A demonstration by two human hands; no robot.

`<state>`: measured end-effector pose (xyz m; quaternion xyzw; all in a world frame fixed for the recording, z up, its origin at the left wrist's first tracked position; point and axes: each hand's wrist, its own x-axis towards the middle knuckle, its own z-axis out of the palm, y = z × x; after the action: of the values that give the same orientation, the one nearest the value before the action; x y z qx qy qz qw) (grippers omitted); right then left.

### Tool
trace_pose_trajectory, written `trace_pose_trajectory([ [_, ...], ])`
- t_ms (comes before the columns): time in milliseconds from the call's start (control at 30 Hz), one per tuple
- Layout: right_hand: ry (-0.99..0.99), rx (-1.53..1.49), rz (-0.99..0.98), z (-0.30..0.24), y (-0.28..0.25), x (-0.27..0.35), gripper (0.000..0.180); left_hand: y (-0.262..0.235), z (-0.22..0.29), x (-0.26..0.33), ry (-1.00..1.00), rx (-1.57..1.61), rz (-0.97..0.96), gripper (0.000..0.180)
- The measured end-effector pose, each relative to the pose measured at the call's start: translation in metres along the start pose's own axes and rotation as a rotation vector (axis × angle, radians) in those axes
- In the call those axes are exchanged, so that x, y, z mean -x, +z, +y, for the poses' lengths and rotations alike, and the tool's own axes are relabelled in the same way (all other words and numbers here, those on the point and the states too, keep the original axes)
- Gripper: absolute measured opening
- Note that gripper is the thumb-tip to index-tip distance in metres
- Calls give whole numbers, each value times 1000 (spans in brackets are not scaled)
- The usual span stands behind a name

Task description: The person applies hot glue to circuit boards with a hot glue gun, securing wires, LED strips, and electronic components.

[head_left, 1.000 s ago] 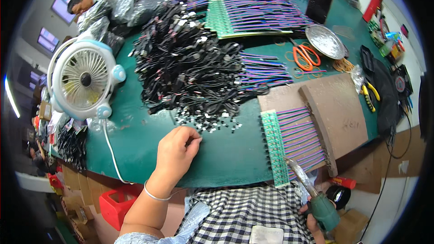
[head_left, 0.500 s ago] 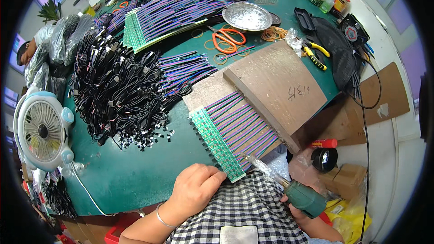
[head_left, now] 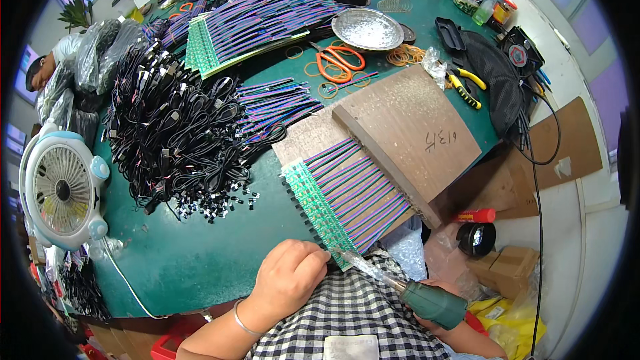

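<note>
My left hand (head_left: pixel 291 275), its fingers curled and closed, rests against the near end of a green circuit board panel (head_left: pixel 310 207). What its fingertips pinch, if anything, is hidden. Small black parts line the panel's left edge, and purple, black and green wires (head_left: pixel 363 190) run from its right side. My right hand (head_left: pixel 437 317), partly hidden, is wrapped round a green heat gun (head_left: pixel 437 303). Its long pale nozzle (head_left: pixel 373 271) points left, with the tip over the panel's near end beside my left fingertips.
The panel lies on a wooden board (head_left: pixel 293 145), its wires passing under a thicker wooden block (head_left: pixel 413 133). A heap of black cables (head_left: pixel 177 133) and a white fan (head_left: pixel 63 190) stand left. Beyond are orange scissors (head_left: pixel 340 63), a metal dish (head_left: pixel 368 29), yellow-handled pliers (head_left: pixel 467 87) and more wired panels (head_left: pixel 200 47).
My right hand has moved the heat gun left, bringing its nozzle tip from the wires to the panel's near end. My left hand has barely shifted.
</note>
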<state>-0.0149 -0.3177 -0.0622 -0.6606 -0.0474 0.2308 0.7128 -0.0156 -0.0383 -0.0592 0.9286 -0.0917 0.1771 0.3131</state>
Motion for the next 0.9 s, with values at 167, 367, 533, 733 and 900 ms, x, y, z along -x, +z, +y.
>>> trace_pose_trajectory([
  [167, -355, 636, -108, 8, -12, -10, 45, 1, 0, 1, -8, 4, -1, 27],
  [367, -466, 549, -59, 11, -8, -14, 43, 2, 1, 1, -4, -9, -8, 27],
  [533, -579, 661, -71, 22, -14, -11, 44, 2, 1, 0, 1, -17, -8, 27],
  [733, -449, 558, -122, 18, -13, -11, 38, 2, 2, 1, -4, -21, -5, 27],
  [900, -438, 404, -79, 25, -16, -5, 34, 5, 0, 0, 7, -16, -3, 27],
])
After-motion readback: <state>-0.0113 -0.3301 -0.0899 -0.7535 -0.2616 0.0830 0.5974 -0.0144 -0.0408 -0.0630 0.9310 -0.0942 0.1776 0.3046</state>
